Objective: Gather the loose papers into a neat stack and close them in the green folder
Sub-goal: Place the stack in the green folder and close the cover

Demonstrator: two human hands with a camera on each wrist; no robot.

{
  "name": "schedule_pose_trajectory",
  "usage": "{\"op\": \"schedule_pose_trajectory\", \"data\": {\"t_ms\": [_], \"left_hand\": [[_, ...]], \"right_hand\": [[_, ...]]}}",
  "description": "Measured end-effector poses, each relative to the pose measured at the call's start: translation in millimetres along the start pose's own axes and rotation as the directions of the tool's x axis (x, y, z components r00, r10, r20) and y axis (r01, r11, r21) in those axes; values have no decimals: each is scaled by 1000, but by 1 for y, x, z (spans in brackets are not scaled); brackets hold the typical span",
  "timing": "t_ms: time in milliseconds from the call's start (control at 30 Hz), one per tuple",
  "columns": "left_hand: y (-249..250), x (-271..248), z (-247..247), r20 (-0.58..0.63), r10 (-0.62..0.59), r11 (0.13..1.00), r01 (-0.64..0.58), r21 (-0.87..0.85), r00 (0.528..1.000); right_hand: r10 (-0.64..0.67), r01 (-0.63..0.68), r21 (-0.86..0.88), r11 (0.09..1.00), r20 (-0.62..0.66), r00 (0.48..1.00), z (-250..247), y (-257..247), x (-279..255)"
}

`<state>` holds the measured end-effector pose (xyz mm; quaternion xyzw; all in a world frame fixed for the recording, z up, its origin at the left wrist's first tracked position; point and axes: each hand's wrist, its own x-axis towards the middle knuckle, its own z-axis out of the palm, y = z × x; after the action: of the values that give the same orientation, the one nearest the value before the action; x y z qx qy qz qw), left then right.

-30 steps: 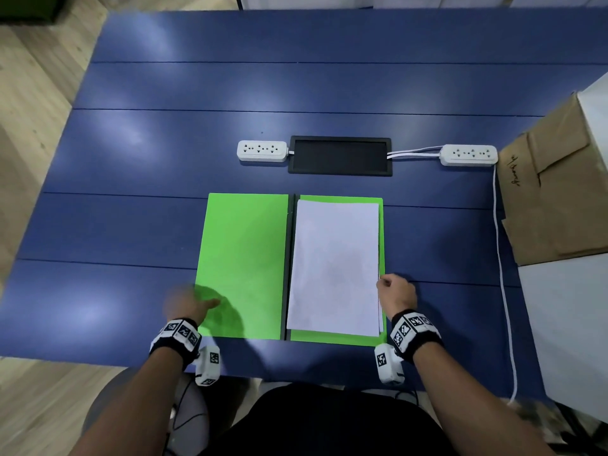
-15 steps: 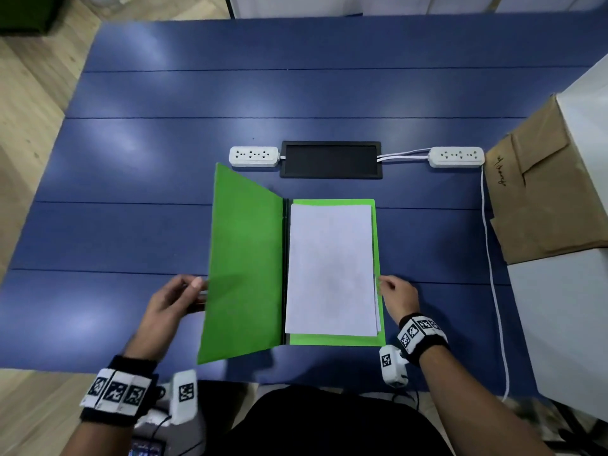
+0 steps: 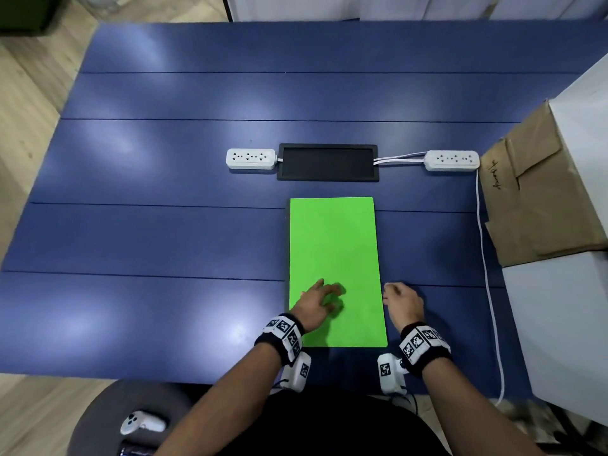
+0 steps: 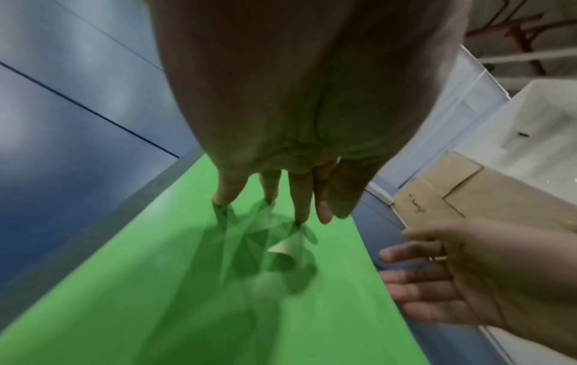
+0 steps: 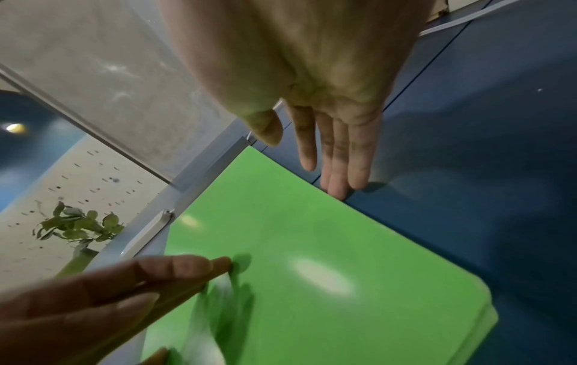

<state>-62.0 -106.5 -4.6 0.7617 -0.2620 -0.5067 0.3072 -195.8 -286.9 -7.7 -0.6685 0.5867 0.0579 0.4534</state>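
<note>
The green folder (image 3: 334,255) lies shut and flat near the front edge of the blue table (image 3: 164,225), with the papers hidden inside it. My left hand (image 3: 320,299) rests on the lower part of the cover, its straight fingers (image 4: 299,207) touching the green surface (image 4: 187,284). My right hand (image 3: 399,299) sits just past the folder's right edge. In the right wrist view its straight fingertips (image 5: 338,190) touch the table at the edge of the green folder (image 5: 312,247). Neither hand holds anything.
Behind the folder lie a black panel (image 3: 327,162) and two white power strips (image 3: 250,158) (image 3: 452,160). A white cable (image 3: 487,274) runs down the right side. A brown paper bag (image 3: 539,199) and white boxes (image 3: 559,324) stand at the right.
My left hand has swung the left cover up and over the papers and now rests on the shut folder. My right hand stayed by the right edge.
</note>
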Motion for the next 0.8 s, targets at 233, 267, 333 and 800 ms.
{"op": "schedule_pose_trajectory", "data": {"t_ms": [233, 267, 333, 800], "left_hand": [[-22, -11, -11, -536, -506, 859, 451, -243, 675], [-24, -10, -12, -502, -564, 823, 490, -285, 655], [-25, -7, -13, -448, -611, 791, 526, -312, 653], [-62, -33, -71, -583, -565, 823, 349, -448, 584]], "right_hand": [[-14, 8, -179, 984, -32, 999, 1, -12, -14], [-13, 7, -185, 983, -29, 999, 1, -13, -14], [-22, 15, -198, 980, -35, 999, 2, -13, -15], [-234, 242, -294, 925, 63, 970, 16, -21, -6]]}}
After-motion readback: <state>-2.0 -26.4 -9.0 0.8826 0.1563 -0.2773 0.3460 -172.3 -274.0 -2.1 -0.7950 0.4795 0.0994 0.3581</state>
